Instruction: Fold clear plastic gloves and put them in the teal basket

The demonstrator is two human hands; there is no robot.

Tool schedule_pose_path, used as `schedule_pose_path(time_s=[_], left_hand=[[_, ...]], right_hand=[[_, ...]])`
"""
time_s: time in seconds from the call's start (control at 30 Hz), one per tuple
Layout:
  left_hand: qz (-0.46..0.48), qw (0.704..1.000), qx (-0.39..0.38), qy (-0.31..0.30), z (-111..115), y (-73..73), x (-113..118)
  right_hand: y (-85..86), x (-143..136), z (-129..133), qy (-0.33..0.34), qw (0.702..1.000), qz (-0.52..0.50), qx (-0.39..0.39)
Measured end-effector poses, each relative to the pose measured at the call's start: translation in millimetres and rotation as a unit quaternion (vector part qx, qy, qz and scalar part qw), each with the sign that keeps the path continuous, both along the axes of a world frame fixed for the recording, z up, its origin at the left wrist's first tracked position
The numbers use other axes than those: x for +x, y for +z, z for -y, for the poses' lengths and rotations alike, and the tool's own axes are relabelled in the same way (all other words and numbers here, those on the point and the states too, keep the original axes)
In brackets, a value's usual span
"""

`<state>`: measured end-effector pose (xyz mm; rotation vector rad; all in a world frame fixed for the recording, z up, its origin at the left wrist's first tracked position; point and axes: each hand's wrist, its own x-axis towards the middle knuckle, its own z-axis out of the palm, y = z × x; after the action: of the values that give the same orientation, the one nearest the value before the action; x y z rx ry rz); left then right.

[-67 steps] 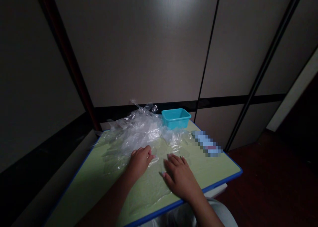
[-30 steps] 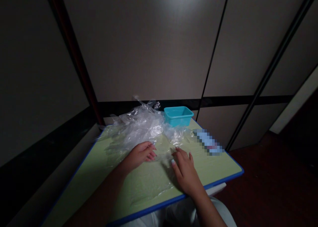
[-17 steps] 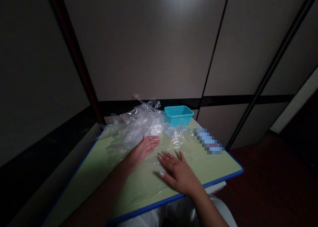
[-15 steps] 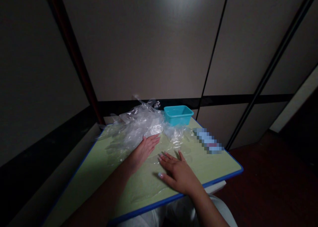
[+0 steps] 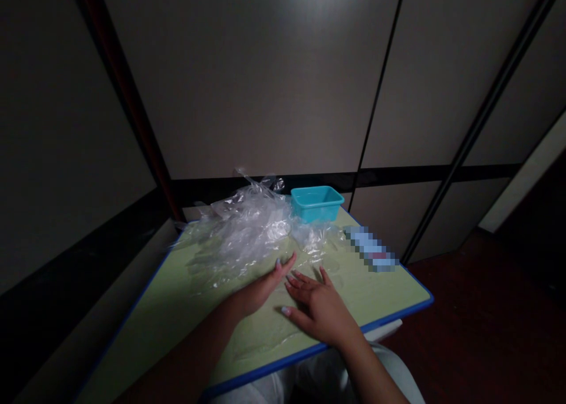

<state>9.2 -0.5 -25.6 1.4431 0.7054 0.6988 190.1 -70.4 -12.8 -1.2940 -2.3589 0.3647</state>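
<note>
My left hand (image 5: 264,287) is turned on its edge over the table, fingers stretched out and pointing toward my right hand's fingertips. Nothing shows in its grasp. Palm down, my right hand (image 5: 319,308) lies with its fingers spread on a thin clear plastic bag (image 5: 260,339), which is spread flat on the table near the front edge; its outline is hard to make out. Beyond my left hand sits a heap of crumpled clear plastic bags (image 5: 247,230). A smaller crumpled piece of clear plastic (image 5: 315,237) lies in front of the turquoise basket (image 5: 317,206).
The table (image 5: 177,298) is yellow-green with a blue rim. On its right side lies a pale blue item (image 5: 371,249), blurred out by pixels. Cabinet panels (image 5: 265,97) rise directly behind the table. My legs are under the front edge.
My left hand has come nearer, toward my right hand, and turned more onto its edge. My right hand stays almost in place. The bag heap and the basket have not moved.
</note>
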Motion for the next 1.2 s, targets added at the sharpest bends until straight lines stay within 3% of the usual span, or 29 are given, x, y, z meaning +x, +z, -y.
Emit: schedule_pose_path(time_s=[0.13,0.27,0.53,0.67,0.8,0.93,1.07,1.2], left_hand=[[0.019,0.998,-0.058,-0.024,-1,2.2,1],[0.029,0.997,-0.060,-0.034,-3,1.4,1],[0.120,0.987,-0.096,-0.054,-17,-4.2,-6],[0.202,0.969,-0.139,-0.020,-26,5.6,-18],[0.329,0.925,-0.188,0.018,-25,28.7,-31],[0.402,0.881,-0.192,0.158,-18,48.6,-45],[0.430,0.846,-0.193,0.249,-15,55.9,-53],[0.432,0.846,-0.195,0.242,-15,56.0,-54]], right_hand=[[-3.6,-1,1,-0.026,0.999,-0.009,0.019],[-4.8,-1,2,-0.045,0.998,-0.009,0.039],[-6.0,-1,4,-0.020,0.998,-0.033,0.048],[-7.2,-2,3,-0.029,0.998,-0.038,0.043],[-7.6,-2,3,-0.031,0.999,-0.029,0.034],[-6.8,-1,4,-0.030,0.999,-0.028,0.019],[-7.2,0,3,-0.030,0.999,-0.031,0.010],[-7.5,0,2,-0.028,0.999,-0.031,0.007]])
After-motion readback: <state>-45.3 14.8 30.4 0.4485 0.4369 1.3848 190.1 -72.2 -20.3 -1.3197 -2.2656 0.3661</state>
